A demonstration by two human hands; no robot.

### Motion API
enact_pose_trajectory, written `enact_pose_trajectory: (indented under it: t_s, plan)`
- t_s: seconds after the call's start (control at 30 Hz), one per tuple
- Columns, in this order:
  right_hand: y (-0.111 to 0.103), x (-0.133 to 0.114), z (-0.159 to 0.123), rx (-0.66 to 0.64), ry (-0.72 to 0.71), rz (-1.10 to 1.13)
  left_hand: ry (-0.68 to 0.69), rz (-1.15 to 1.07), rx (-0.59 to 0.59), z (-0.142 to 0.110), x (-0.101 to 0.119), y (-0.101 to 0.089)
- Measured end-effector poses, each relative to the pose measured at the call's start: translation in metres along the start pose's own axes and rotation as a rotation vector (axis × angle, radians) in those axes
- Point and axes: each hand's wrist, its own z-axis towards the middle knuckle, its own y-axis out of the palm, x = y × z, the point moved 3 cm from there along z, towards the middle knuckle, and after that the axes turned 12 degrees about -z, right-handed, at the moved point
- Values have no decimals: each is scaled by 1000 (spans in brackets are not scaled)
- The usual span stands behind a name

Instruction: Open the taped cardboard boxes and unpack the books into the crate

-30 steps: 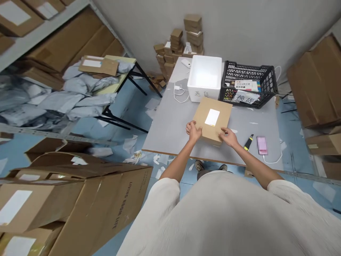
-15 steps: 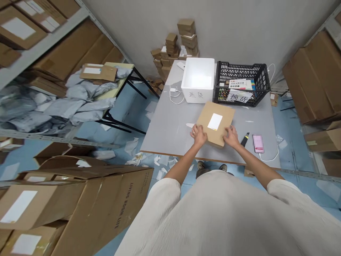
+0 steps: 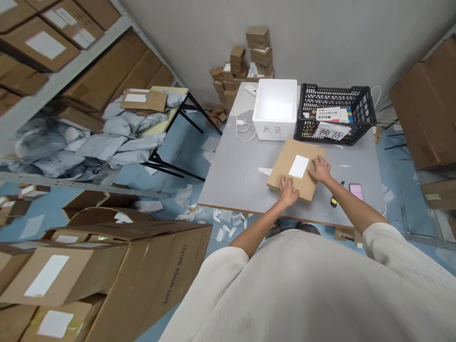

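From the head view, have one flat cardboard box [image 3: 287, 163] on one grey surface [image 3: 233, 175], directly beneath two sets of fingers. Touch its top near the close edge with the left fingers [image 3: 283, 182], bent; touch the right part of its top with the right fingers [image 3: 316, 167], also bent. Cannot tell grasping from mere resting in either hand. See one white label [image 3: 299, 166] on the box, between the two sets of fingers. Left of the left fingers, find one white scrap [image 3: 264, 171].

Beyond the fingers, count two open containers: one white foam bin [image 3: 288, 131], with handwriting on its front, and, just right of it, one black mesh crate [image 3: 360, 129], with one paper sign [image 3: 333, 131] in front and one booklet [image 3: 329, 114] topmost inside. Right of the right fingers and closer to the body, note one black-and-yellow cutter [image 3: 334, 201], partly hidden by the forearm; farther right, one phone [image 3: 356, 191]. Well left of the fingers, see many grey parcels [image 3: 98, 144], too overlapped to count, with one cardboard mailer [image 3: 155, 100] on top.
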Motion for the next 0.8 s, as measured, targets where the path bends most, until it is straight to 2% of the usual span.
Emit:
enact_pose_trajectory:
  t_s: [0.23, 0.4, 0.5, 0.6, 0.8]
  plan:
    - [-6, 16, 64, -98, -80, -55, -5, 21, 120, -9, -2, 8]
    - [-8, 22, 84, -151, -145, -106, -19, 44, 167, -8, 5, 12]
    - [-11, 19, 82, -130, -124, -101, -30, 72, 175, -4, 9, 9]
    - [-16, 20, 69, -98, -67, -44, -30, 104, 179, 2, 9, -1]
    - [-14, 28, 13, -33, 146, 115, -18, 202, 186, 24, -1, -50]
